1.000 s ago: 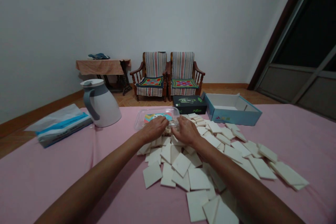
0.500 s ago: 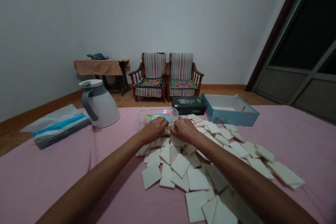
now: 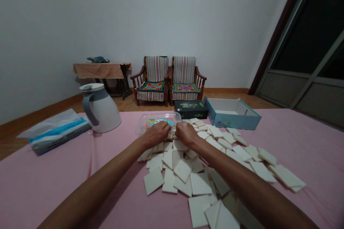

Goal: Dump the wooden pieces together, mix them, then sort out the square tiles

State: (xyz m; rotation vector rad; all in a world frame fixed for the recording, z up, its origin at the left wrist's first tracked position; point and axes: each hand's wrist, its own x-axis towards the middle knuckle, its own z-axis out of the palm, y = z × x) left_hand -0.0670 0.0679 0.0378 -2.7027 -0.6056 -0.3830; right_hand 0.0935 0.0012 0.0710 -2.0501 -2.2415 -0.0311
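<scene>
Right hand [image 3: 186,134] curls tighter than before, beside the left hand [image 3: 157,134], at five o'clock on the clear container [image 3: 140,125]; I cannot tell either grip. White tiles [image 3: 182,170] spread toward six.

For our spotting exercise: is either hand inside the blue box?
No, the left hand and right hand are by the clear box, outside the blue box.

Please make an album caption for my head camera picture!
Left hand and right hand at a clear plastic box, pale square tiles spread on pink cloth.

Gap between jug [image 3: 106,115] and tub [image 3: 150,122]
</scene>
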